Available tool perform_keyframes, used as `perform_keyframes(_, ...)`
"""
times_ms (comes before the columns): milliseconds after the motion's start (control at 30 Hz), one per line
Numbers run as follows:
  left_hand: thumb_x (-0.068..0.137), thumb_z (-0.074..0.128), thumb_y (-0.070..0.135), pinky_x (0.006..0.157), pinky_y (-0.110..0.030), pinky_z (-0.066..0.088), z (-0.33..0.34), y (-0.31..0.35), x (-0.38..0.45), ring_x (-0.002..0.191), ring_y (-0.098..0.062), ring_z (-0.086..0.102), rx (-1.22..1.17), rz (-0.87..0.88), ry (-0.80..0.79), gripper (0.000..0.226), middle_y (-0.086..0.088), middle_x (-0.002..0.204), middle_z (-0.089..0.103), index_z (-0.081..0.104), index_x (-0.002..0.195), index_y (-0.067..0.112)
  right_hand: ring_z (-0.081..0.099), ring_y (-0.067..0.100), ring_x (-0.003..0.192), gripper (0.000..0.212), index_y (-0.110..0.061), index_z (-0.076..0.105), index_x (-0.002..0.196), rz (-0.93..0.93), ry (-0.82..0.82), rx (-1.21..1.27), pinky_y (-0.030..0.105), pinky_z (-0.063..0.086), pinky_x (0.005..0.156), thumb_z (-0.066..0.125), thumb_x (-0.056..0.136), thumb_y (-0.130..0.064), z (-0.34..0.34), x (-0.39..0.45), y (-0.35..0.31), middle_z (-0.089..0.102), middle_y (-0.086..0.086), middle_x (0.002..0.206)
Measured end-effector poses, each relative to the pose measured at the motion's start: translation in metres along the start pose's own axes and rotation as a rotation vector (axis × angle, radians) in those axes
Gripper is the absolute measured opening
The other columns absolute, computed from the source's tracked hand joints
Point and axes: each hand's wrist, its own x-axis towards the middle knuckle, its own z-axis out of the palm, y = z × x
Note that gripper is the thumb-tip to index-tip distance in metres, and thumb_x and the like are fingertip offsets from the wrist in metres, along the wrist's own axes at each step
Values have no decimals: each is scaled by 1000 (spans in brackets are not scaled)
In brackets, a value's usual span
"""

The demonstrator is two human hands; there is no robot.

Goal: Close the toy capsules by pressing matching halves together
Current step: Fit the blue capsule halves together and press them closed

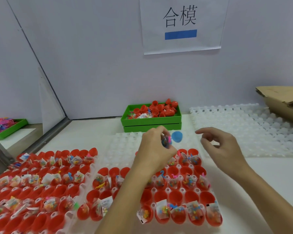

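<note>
White table (95, 132) under a sign (181, 24), trays of red capsule halves (174, 195) across lower frame, your left hand (155, 149) pinching a small toy (166, 141) at centre, blue capsule half (176, 136) just beside it, your right hand (222, 146) loosely curled, holding nothing.

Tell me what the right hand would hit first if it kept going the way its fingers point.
Its fingers point left, so the right hand would probably meet the blue capsule half first, just before the left hand. Depth is unclear, so it might pass above it.

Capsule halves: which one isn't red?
The blue capsule half on the white tray, just right of the left hand. Every other half in view is red.
</note>
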Motion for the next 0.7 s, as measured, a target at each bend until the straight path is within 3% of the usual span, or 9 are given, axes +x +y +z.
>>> perform_keyframes(100,78,71,8,61,-12,50,12,-1,-1,75,-11,63,-75,77,8,19,5,90,63,64,93,19,58,8,74,32,-24,70,102,-31,-100,6,19,45,56,64,85,3,5,-1,-9,62,-3,81)
perform_keyframes(200,79,71,8,60,-10,49,13,-6,-2,75,-7,62,-91,146,30,18,9,88,63,66,91,21,60,8,82,35,-28,67,110,-56,-162,-61,19,46,60,70,84,-4,6,-2,-12,63,-9,92)
perform_keyframes(367,80,74,12,59,-12,48,7,-10,-10,76,0,62,-198,155,24,24,14,90,65,64,97,27,64,1,91,32,-29,66,113,-82,-241,-113,6,42,68,74,85,-16,8,-4,-16,68,-19,105)
perform_keyframes(533,81,76,14,60,-16,52,4,-13,-16,77,-8,66,-310,119,66,22,12,93,67,62,96,23,71,10,90,26,-26,70,105,-43,-251,56,27,59,77,72,87,-7,12,-6,-23,74,-8,97)
perform_keyframes(700,80,78,16,68,-23,59,2,-15,-17,81,-7,68,-368,110,38,22,11,92,70,65,95,25,66,22,86,32,-30,71,103,-66,-212,51,39,59,81,71,86,-3,10,-5,-25,72,2,93)
